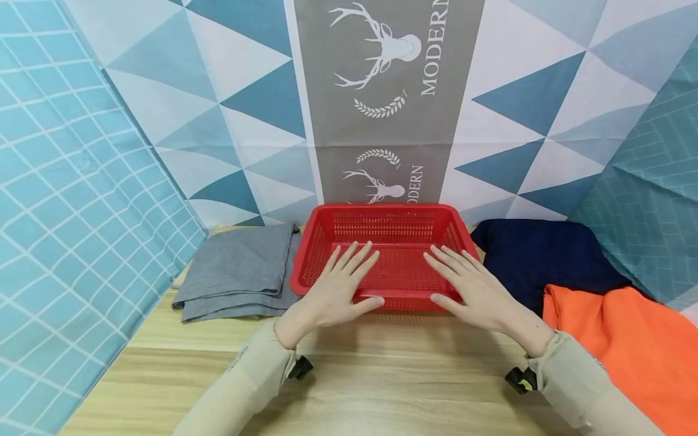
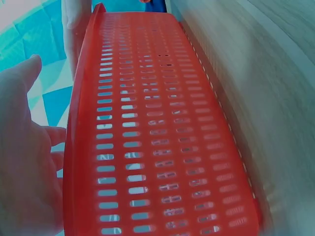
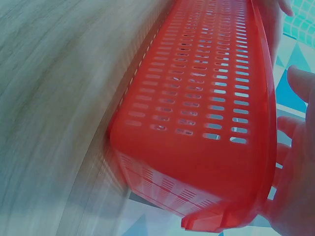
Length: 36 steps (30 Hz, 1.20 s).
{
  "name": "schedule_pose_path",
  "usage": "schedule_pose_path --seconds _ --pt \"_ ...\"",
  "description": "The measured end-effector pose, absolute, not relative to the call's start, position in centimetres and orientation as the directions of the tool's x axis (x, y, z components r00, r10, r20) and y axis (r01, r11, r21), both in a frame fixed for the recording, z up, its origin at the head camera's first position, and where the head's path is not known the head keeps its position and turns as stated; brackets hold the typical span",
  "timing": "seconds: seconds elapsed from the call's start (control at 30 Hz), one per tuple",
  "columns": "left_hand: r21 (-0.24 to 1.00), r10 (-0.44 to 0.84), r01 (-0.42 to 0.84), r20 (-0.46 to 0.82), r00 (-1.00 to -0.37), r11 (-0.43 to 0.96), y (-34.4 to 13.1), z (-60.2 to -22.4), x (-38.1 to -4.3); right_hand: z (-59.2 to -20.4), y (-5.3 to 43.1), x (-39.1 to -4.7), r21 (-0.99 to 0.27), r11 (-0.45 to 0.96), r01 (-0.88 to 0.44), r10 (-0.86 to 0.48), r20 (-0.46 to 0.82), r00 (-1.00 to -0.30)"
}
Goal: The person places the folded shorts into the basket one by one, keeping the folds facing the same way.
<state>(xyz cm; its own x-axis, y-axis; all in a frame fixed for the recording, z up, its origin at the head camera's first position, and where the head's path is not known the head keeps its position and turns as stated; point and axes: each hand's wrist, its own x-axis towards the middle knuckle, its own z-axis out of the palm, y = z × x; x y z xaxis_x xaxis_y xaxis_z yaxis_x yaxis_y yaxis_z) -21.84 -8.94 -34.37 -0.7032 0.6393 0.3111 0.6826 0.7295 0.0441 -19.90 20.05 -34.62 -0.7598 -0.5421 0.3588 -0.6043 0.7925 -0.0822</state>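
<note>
A red plastic basket (image 1: 401,266) with slotted walls stands on the wooden table, and nothing is seen in it. Over the left part of its near rim my left hand (image 1: 337,292) is held with fingers straight and spread. My right hand (image 1: 473,289) mirrors it at the right part of that rim, fingers also straight. Neither hand curls round the basket. In the left wrist view the left hand (image 2: 27,147) is beside the rim; in the right wrist view the right hand (image 3: 298,162) is close to the rim. Whether they touch it I cannot tell.
Folded grey cloth (image 1: 240,260) lies left of the basket, its edge close to the basket's side. To the right are dark navy cloth (image 1: 545,254) and orange cloth (image 1: 632,339), the orange partly over the navy. Patterned sheeting (image 1: 262,109) rises behind the table (image 1: 392,375).
</note>
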Motion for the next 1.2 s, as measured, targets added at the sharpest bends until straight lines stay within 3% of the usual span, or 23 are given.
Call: schedule_pose_path --seconds 0.83,1.2 --pt "0.04 0.713 0.742 0.248 -0.656 0.669 -5.1 -35.1 -21.1 -34.8 22.9 -18.5 -0.072 0.801 -0.595 -0.507 0.446 -0.737" --pt "-0.019 0.761 0.788 0.276 -0.587 0.615 -3.1 -35.1 -20.1 -34.6 24.7 -17.5 -0.059 0.813 -0.579 -0.486 0.48 -0.731"
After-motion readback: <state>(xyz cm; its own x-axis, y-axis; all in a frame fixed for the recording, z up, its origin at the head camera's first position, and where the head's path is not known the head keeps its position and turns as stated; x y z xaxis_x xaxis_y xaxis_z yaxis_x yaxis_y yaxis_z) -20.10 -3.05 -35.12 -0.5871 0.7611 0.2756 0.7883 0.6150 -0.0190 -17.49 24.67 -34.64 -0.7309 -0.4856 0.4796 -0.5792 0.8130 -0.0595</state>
